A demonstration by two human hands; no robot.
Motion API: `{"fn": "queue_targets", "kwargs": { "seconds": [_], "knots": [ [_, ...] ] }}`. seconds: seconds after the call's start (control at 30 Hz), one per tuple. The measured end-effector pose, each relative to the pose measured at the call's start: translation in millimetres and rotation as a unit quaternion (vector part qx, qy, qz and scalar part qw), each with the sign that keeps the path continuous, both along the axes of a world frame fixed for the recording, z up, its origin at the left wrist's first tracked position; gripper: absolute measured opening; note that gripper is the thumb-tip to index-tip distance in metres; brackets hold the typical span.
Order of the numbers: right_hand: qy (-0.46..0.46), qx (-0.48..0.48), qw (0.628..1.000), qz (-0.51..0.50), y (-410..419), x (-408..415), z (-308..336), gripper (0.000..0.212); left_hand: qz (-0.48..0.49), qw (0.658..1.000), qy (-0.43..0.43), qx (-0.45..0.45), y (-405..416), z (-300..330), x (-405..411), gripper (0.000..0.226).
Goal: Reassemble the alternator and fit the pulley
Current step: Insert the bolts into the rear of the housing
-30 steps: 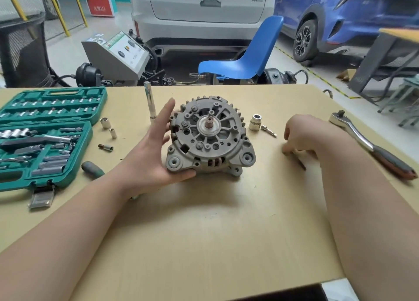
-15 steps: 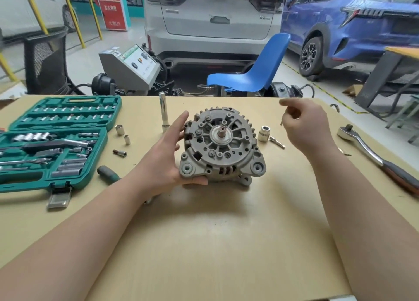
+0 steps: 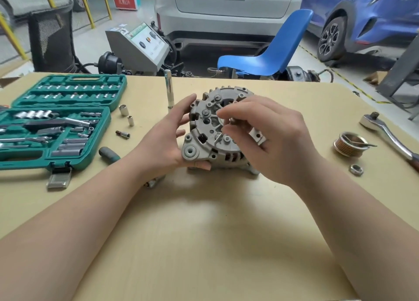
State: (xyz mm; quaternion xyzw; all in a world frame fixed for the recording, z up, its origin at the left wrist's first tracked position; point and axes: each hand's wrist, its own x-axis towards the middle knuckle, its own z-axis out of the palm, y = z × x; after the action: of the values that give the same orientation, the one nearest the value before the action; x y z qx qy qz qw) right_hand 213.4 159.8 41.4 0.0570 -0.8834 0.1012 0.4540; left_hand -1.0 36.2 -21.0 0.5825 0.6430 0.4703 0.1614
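Note:
The grey alternator [image 3: 204, 139] stands on edge in the middle of the table, its front face towards me. My left hand [image 3: 167, 139] holds its left side, thumb under the lower lug and fingers round the rim. My right hand [image 3: 267, 137] is over the front face and pinches a small bolt [image 3: 232, 120] at the centre; it hides the shaft. The grooved pulley [image 3: 349, 145] lies on the table to the right with a thin tool across it. A nut [image 3: 356, 169] lies just in front of the pulley.
An open green socket set [image 3: 56, 124] fills the left of the table. Loose sockets [image 3: 123, 109], a bit [image 3: 122, 134], an upright extension bar [image 3: 168, 88] and a screwdriver handle [image 3: 108, 154] lie between it and the alternator. A ratchet [image 3: 385, 130] lies at far right.
My right hand came from the table's right side up and over to the alternator's face with a small bolt. The left hand kept its hold on the alternator.

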Motion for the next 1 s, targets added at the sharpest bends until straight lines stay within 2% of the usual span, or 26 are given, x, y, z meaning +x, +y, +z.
{"fn": "queue_targets", "kwargs": {
  "seconds": [0.1,0.23,0.4,0.53,0.7,1.0],
  "knots": [
    [-0.027,-0.016,0.999,0.008,-3,2,-2,0.015,-0.001,1.000,0.003,-0.007,0,0,0,0.134],
    [-0.048,0.004,0.998,0.031,-6,-1,-4,0.006,0.001,1.000,-0.006,-0.006,1,-1,-1,0.125],
    [-0.068,0.031,0.996,0.051,-7,-7,-10,0.016,0.008,1.000,-0.015,-0.004,0,0,1,0.116],
    [-0.114,0.045,0.991,0.054,-8,-10,-13,0.016,0.002,1.000,0.004,-0.019,2,-2,0,0.123],
    [-0.122,0.053,0.991,0.021,-1,-4,-5,0.011,0.012,0.999,0.033,-0.036,3,-2,1,0.151],
    [-0.139,0.082,0.986,-0.028,-9,-7,-6,0.020,-0.001,0.999,0.038,-0.021,3,-1,5,0.145]
  ]
}}
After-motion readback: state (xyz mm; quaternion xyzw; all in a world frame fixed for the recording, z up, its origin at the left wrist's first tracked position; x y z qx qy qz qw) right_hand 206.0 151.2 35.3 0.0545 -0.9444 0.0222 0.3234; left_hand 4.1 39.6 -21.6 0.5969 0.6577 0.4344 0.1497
